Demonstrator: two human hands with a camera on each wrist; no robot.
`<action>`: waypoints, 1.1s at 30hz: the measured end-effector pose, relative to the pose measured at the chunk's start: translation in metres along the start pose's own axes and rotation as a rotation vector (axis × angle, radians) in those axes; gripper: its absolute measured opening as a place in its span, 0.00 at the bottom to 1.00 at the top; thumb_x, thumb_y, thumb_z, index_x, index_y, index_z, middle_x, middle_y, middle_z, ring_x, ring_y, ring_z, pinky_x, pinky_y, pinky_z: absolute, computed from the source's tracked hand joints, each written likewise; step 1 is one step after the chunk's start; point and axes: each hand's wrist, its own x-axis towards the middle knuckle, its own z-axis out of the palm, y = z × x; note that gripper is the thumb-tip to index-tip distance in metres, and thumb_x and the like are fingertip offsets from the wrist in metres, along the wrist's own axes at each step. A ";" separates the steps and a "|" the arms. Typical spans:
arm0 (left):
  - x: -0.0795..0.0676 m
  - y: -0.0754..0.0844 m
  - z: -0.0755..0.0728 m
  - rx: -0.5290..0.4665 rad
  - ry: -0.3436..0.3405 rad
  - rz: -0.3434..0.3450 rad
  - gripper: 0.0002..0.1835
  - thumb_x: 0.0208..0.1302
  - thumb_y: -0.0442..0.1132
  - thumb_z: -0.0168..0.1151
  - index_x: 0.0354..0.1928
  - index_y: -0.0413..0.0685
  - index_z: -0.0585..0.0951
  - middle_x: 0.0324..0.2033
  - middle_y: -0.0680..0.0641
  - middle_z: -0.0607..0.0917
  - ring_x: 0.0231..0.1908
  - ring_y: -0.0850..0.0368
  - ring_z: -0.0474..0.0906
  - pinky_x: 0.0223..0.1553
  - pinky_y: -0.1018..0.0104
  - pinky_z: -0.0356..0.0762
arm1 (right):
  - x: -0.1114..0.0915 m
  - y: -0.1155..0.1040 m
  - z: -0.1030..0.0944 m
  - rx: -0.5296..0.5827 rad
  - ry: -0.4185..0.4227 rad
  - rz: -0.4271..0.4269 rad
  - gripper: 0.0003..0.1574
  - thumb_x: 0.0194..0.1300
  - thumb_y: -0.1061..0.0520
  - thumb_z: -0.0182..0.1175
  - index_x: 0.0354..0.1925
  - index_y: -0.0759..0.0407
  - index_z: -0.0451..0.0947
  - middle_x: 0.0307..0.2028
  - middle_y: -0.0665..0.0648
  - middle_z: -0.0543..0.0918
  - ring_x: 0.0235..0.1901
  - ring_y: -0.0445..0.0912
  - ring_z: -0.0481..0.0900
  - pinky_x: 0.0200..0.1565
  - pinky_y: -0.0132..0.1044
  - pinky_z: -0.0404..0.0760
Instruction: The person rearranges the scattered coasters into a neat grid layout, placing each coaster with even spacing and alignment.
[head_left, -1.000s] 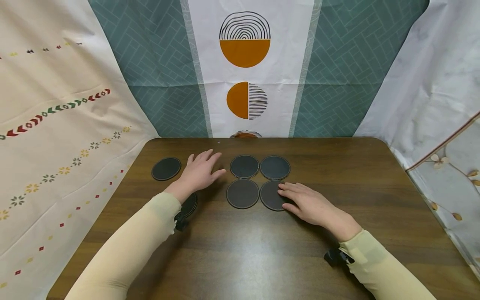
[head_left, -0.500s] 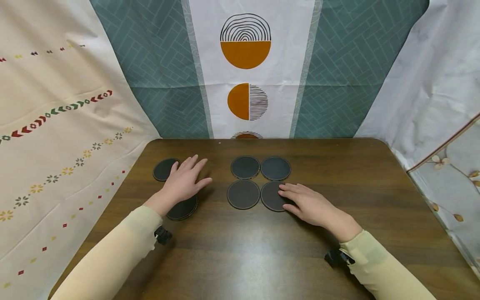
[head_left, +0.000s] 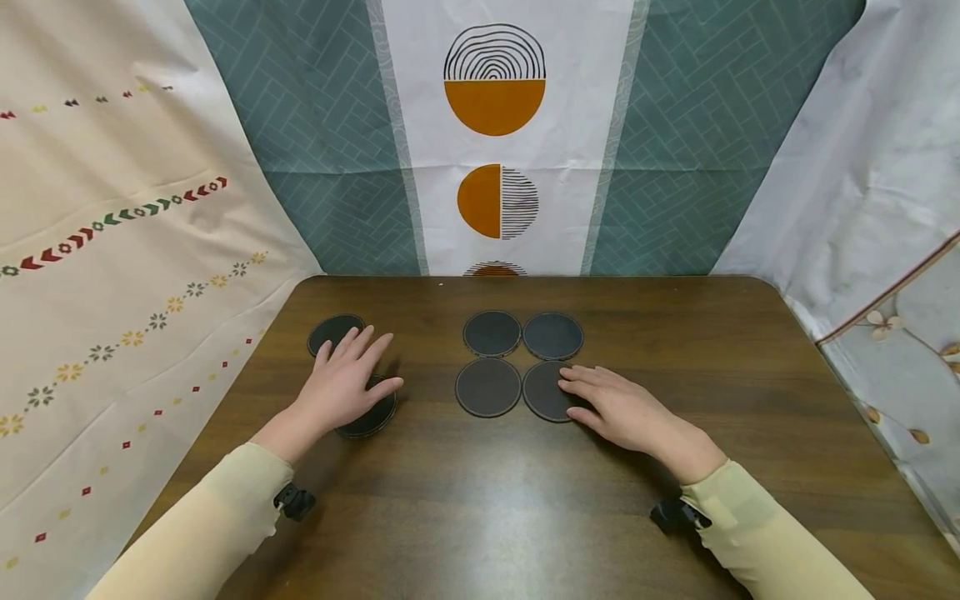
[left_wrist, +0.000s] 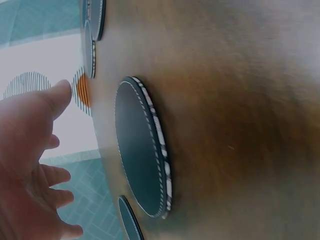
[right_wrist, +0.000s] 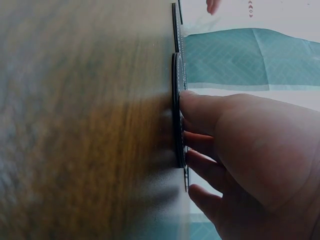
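Observation:
Spread fingers and all, my left hand [head_left: 339, 387] hovers above a dark round coaster [head_left: 381, 412] at the left of the table. That coaster has white edge stitching and a pale patterned side in the left wrist view. Beyond it lies another coaster [head_left: 327, 332], partly covered by my fingertips. My right hand [head_left: 626, 410] rests its fingertips on the near right coaster [head_left: 542, 392] of a two-by-two group, fingers relaxed. Beside it sits the near left coaster [head_left: 487, 387]; behind them are the far left coaster [head_left: 491, 333] and far right coaster [head_left: 553, 335].
All the coasters lie on a brown wooden table [head_left: 480, 500]. A patterned cloth [head_left: 495, 208] hangs at the table's back edge. Pale cloths line the left and right sides.
My left hand has moved left and toward me, from beside the grouped coasters to over the near coaster at left. The right hand stays on its coaster.

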 end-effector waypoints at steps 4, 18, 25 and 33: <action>-0.011 -0.005 0.001 -0.007 -0.007 -0.010 0.47 0.79 0.64 0.65 0.88 0.48 0.62 0.84 0.31 0.59 0.84 0.27 0.48 0.77 0.20 0.42 | 0.000 0.001 0.000 -0.001 -0.005 -0.001 0.32 0.82 0.52 0.67 0.76 0.65 0.78 0.78 0.64 0.74 0.78 0.61 0.70 0.78 0.62 0.64; -0.047 -0.010 0.009 -0.014 0.009 -0.021 0.49 0.74 0.64 0.70 0.86 0.46 0.65 0.82 0.29 0.64 0.81 0.24 0.56 0.73 0.17 0.49 | 0.001 -0.001 0.000 0.002 -0.014 0.004 0.32 0.82 0.52 0.66 0.76 0.65 0.77 0.78 0.65 0.74 0.78 0.61 0.70 0.78 0.62 0.64; -0.055 -0.010 0.014 -0.003 0.010 -0.020 0.50 0.72 0.65 0.73 0.86 0.48 0.66 0.81 0.30 0.66 0.80 0.26 0.59 0.72 0.17 0.52 | 0.000 -0.001 -0.001 0.002 -0.009 0.003 0.32 0.82 0.52 0.66 0.76 0.65 0.78 0.78 0.65 0.74 0.78 0.61 0.71 0.78 0.62 0.64; -0.060 -0.012 0.021 -0.008 -0.011 -0.030 0.52 0.71 0.67 0.72 0.86 0.48 0.65 0.81 0.29 0.65 0.80 0.26 0.60 0.73 0.17 0.51 | 0.000 0.000 0.000 -0.004 -0.009 -0.001 0.32 0.82 0.52 0.66 0.76 0.64 0.78 0.78 0.64 0.74 0.78 0.61 0.71 0.78 0.61 0.64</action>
